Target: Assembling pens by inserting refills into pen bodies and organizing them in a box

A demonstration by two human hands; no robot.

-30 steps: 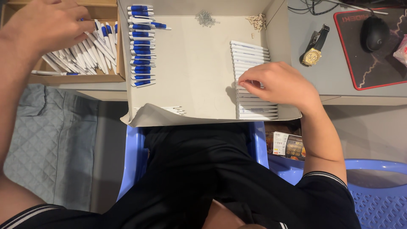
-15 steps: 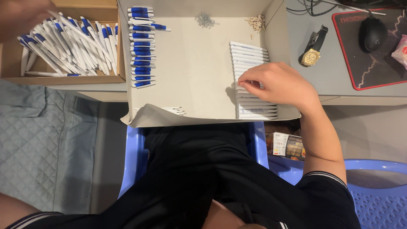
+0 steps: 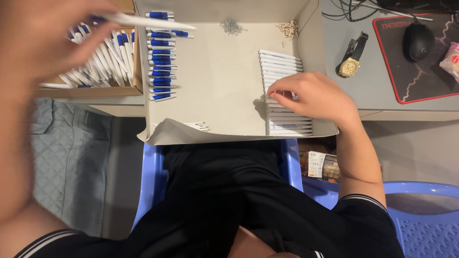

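The shallow beige cardboard tray looks matt and papery, its near flap creased. Left of the tray, the brown cardboard box is equally dull. The white-and-blue plastic pens in the tray shine smoothly. Right of the tray, the gold metal wristwatch glints on the matt grey surface.

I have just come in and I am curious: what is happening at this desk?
A person sits over a shallow cardboard tray. The left hand lifts a white pen above a box of blue-and-white pens. The right hand rests its fingers on a row of white pen barrels. A column of blue pen parts lies in the tray.
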